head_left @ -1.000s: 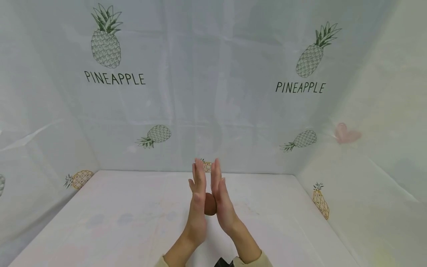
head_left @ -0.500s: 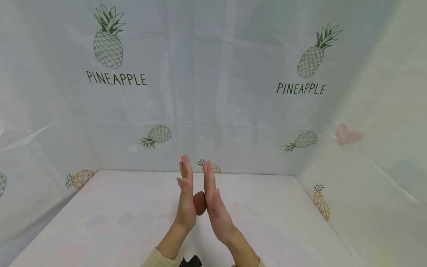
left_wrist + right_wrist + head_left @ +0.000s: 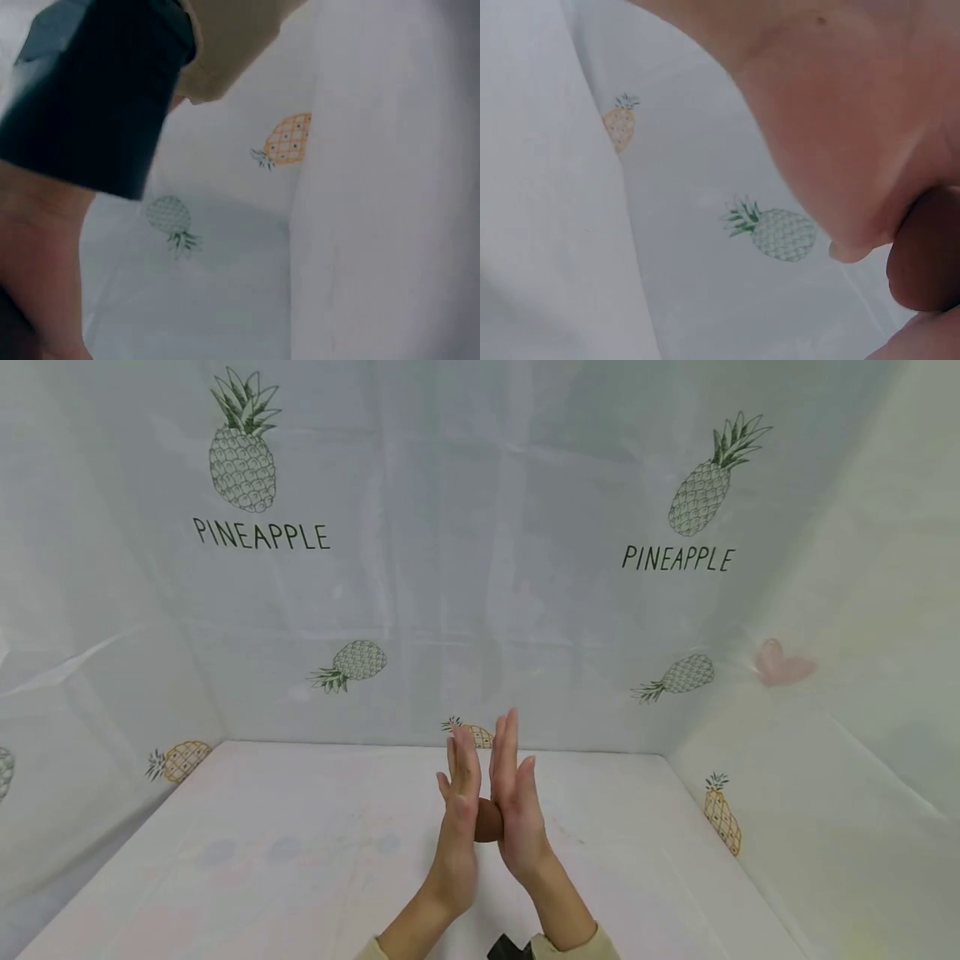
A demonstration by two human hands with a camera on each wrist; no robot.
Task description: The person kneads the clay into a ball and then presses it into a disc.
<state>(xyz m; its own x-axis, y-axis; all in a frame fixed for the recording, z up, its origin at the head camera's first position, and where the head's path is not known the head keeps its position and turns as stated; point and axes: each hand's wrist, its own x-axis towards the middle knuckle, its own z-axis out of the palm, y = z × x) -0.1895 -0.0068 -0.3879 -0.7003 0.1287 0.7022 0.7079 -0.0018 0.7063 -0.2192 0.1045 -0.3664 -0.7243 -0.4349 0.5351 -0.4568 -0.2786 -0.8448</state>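
Observation:
A brown, clay-like ball (image 3: 490, 822) is pressed between two upright palms, raised over the white table (image 3: 300, 827). My left hand (image 3: 459, 827) stands on its left side, fingers straight and pointing up. Against the other side lies my right hand (image 3: 521, 818), its fingers likewise straight. In the right wrist view the smooth ball (image 3: 928, 255) shows beneath the right palm (image 3: 840, 142), with part of the other hand below it. The left wrist view catches only the base of the left hand (image 3: 37, 262) and a dark strap (image 3: 97, 97).
A pale sheet (image 3: 450, 568) printed with pineapples hangs behind the table and along both sides. The table's back edge runs just beyond the fingertips. Light beige sleeves (image 3: 577, 946) cover the forearms, and a black wrist device (image 3: 510, 948) sits near the bottom of the head view.
Both hands shift left with the ball, then back right, sliding against each other. The right hand is now the higher one; half a second ago the left was. The ball looks rounder now.

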